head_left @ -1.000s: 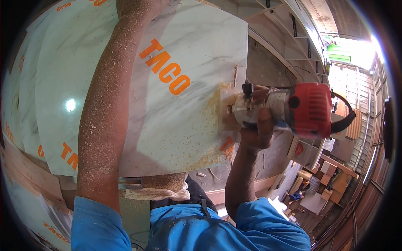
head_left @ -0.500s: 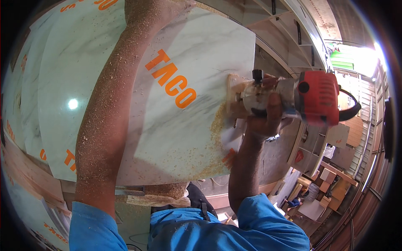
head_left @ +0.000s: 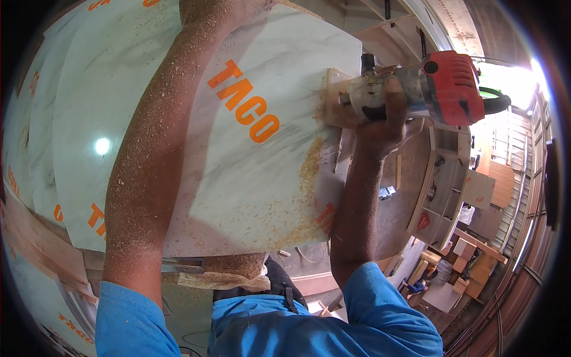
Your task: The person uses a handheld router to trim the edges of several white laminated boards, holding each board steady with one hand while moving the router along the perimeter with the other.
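My right hand (head_left: 386, 125) is closed around the metal body of a red trim router (head_left: 457, 89), tilted on its side. Its clear base (head_left: 340, 101) rests against the right edge of a white marble-patterned panel (head_left: 262, 178). Pale sawdust (head_left: 309, 169) lies along that edge, below the router. My left hand (head_left: 235, 13) reaches across to the panel's far edge, its fingers mostly cut off by the picture's top, so their grip is hidden. Wood chips cover my left forearm (head_left: 151, 137).
More marble-patterned panels (head_left: 77, 149) lie stacked under and left of this one. Wooden cabinet frames (head_left: 410, 41) stand at the far right. Boards and boxes (head_left: 476, 268) fill the floor at right, where another person (head_left: 416, 287) is partly visible. A cable (head_left: 312, 256) hangs below the panel.
My right hand and the router have moved away from me along the panel's right edge. More of the edge below them now shows. The left arm has stayed nearly in place.
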`<action>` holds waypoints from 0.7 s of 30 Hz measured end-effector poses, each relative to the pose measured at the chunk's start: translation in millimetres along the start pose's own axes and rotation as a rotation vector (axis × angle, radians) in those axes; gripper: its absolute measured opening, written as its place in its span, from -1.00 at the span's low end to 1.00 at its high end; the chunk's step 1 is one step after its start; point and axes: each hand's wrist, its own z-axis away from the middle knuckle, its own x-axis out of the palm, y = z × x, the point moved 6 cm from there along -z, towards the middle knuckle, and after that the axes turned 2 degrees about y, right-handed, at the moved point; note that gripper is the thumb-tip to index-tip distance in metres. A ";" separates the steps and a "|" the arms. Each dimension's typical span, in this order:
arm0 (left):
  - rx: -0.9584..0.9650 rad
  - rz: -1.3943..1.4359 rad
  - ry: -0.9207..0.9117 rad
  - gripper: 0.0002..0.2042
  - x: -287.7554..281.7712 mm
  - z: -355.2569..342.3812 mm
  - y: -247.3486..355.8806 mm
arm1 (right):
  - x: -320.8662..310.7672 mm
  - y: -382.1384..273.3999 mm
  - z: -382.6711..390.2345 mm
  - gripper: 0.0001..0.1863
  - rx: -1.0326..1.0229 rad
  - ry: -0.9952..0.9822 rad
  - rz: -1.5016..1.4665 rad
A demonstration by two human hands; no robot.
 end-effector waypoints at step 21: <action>-0.267 -0.001 -0.236 -0.44 -5.2 -0.8 7.6 | -43.9 -61.1 83.8 -0.55 0.228 -0.107 -0.162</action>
